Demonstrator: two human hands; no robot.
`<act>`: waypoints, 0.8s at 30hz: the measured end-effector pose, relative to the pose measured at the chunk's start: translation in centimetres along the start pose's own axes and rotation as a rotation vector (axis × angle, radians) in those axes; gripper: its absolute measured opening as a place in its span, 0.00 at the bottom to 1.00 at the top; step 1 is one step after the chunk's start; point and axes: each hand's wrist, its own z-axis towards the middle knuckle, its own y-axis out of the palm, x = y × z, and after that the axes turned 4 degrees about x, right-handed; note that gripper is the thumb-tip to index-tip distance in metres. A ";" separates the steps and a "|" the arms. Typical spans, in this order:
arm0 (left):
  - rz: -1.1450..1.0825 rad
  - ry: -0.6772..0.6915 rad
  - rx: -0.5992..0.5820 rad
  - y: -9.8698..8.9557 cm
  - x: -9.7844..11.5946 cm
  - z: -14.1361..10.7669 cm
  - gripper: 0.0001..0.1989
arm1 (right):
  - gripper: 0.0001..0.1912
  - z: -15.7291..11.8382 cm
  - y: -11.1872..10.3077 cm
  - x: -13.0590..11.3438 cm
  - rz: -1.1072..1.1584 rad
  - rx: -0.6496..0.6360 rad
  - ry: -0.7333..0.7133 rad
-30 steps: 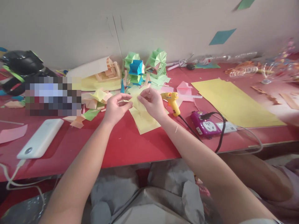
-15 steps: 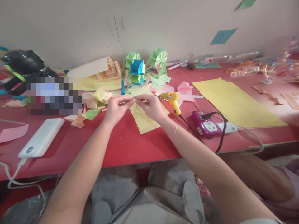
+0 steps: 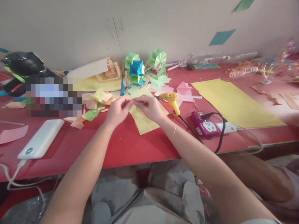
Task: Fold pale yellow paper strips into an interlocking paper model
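Note:
My left hand point(image 3: 118, 110) and my right hand point(image 3: 151, 108) meet over the table, thumbs and forefingers pinched together at their tips. Whatever is between the fingertips is too small to make out. Pale yellow paper sheets point(image 3: 145, 125) lie under and just in front of my right hand. Close to the right of that hand rests a yellow hot glue gun point(image 3: 172, 102) on its side. Behind the hands stands a blue and green folded paper model point(image 3: 136, 67). Folded paper scraps point(image 3: 99, 96) lie left of my left hand.
On the right are a purple power strip point(image 3: 198, 128) with a black cable and a large yellow sheet point(image 3: 235, 102). A white power bank point(image 3: 42, 140) lies left. Green paper fans point(image 3: 158, 58) stand at the back. Another person's leg point(image 3: 261, 174) shows at lower right.
My fingertips stay pinched together and have shifted very slightly left and down. My left fingers look a little more curled. The things on the table have not moved.

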 end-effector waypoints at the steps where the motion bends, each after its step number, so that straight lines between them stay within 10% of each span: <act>1: 0.034 0.012 -0.004 -0.1 0.1 0.0 0.14 | 0.08 0.0 0.0 0.0 -0.006 0.000 -0.006; 24: -0.077 -0.112 -0.033 -0.5 0.0 0.1 0.14 | 0.13 0.1 -0.2 0.3 0.013 -0.061 0.019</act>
